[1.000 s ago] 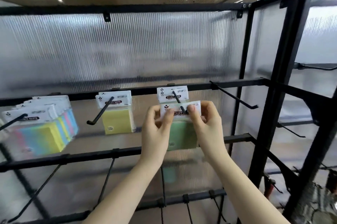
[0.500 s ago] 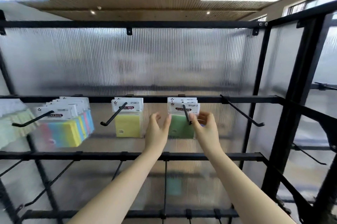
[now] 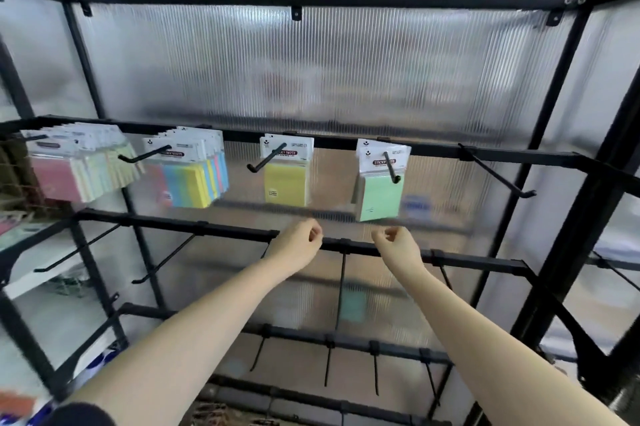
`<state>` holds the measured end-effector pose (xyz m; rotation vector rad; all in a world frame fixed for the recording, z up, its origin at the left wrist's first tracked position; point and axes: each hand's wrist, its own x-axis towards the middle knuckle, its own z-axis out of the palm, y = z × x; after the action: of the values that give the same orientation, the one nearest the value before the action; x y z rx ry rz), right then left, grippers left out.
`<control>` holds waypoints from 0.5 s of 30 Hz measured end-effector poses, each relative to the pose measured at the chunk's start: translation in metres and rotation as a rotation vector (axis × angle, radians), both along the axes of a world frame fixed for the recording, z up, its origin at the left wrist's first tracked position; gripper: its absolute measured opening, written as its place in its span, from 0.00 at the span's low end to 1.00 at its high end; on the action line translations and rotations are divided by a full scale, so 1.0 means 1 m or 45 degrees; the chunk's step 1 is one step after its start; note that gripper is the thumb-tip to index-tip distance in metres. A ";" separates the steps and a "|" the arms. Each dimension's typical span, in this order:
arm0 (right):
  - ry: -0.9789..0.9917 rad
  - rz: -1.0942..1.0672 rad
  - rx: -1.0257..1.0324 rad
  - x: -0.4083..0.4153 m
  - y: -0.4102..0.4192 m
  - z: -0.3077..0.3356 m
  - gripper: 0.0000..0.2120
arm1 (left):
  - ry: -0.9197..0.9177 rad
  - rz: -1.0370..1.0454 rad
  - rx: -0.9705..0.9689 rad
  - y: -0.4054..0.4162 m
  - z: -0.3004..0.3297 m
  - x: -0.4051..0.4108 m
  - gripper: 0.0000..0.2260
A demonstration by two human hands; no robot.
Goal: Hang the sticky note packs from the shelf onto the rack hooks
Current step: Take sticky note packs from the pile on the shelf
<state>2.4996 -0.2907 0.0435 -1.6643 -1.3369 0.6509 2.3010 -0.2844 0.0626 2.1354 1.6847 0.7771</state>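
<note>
Item: green sticky note pack (image 3: 381, 195). Location: hung on a hook (image 3: 392, 167) of the upper rail of the rack (image 3: 485, 153), in front of a second header card on the same hook. Condition: slightly tilted and blurred, so it is judged to be swinging.

Change recorded: one second ago the pack was pinched at its header card by both hands and threaded over the hook tip; half a second ago it was seated, with fingers at its edges. It is now released and touched by neither hand.

Left hand (image 3: 299, 242): lowered below the pack, in front of the middle rail; fingers loosely curled, nothing held.

Right hand (image 3: 398, 243): likewise lowered, near the left hand, fingers loosely curled, nothing held.

Other stock: one yellow pack (image 3: 284, 184) on the hook to the left; a multicoloured bunch (image 3: 194, 179) further left; a pink-fronted bunch (image 3: 69, 172) at the far left. An empty hook (image 3: 498, 172) is noted to the right, and further empty hooks on the lower rails.

Assessment: this pack's hanging is judged complete. Both hands are free, so a further pack can be fetched from the shelf, which is not clearly identified in this view. Capacity remains on the rack.
</note>
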 end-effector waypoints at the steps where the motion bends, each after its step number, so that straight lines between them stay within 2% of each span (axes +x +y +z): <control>1: -0.032 0.037 -0.039 -0.008 -0.001 -0.002 0.17 | 0.078 -0.028 -0.007 -0.007 -0.002 -0.009 0.08; 3: -0.118 0.136 -0.079 -0.027 -0.005 -0.004 0.14 | 0.235 -0.052 0.036 -0.021 -0.006 -0.030 0.10; 8: -0.318 0.327 -0.018 -0.103 -0.021 0.000 0.17 | 0.459 0.087 0.220 -0.057 -0.008 -0.088 0.09; 15: -0.589 0.540 0.142 -0.248 -0.057 -0.003 0.20 | 0.432 0.292 0.242 -0.106 -0.018 -0.218 0.08</control>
<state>2.2520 -0.3475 0.0403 -1.5018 -2.0543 0.4259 2.0834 -0.3904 0.0446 2.3349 2.1361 0.6875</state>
